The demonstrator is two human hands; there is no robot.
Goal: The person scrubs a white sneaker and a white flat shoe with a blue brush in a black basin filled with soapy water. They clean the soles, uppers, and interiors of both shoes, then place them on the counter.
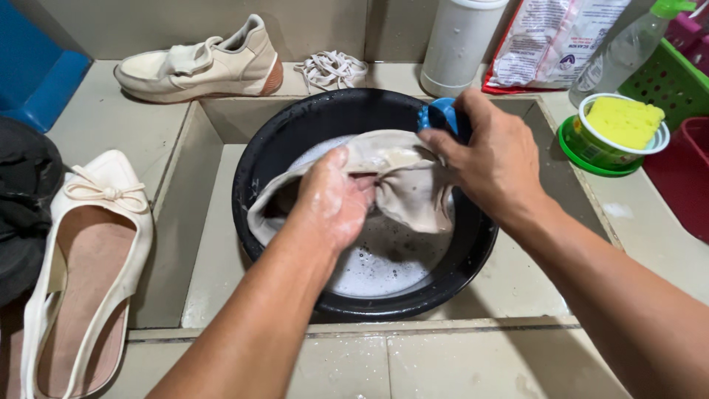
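Note:
A black round basin (473, 255) with soapy water sits in a recessed tiled sink. Over it my left hand (334, 199), wet with foam, grips a beige shoe (410, 199) from inside its opening. My right hand (493, 159) holds a blue brush (442, 114) pressed against the shoe's far side. Most of the brush is hidden under my fingers.
The matching beige sneaker (203, 63) and loose white laces (331, 69) lie on the back ledge. A cream flat shoe (85, 258) lies at the left. At the back right stand a white container (459, 41), a detergent bag (550, 41), a spray bottle (624, 52), a green tub with a yellow sponge (620, 125).

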